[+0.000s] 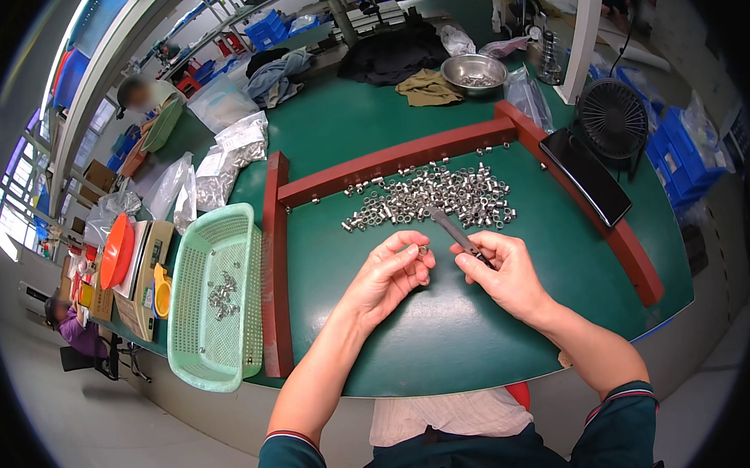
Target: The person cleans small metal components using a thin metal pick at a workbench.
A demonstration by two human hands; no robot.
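Note:
My left hand is closed in a pinch on a small metal ring, held above the green tabletop. My right hand grips a slim dark-grey hand tool, its tip pointing up and left; the tool's exact kind is unclear. Just beyond both hands lies a loose pile of small silver metal rings. A mint-green plastic basket to the left has a small heap of similar metal pieces inside.
Dark-red bars frame the work area on three sides. A phone rests on the right bar, near a black fan. Farther back are a metal bowl and dark cloth. Left stand bagged parts and a scale.

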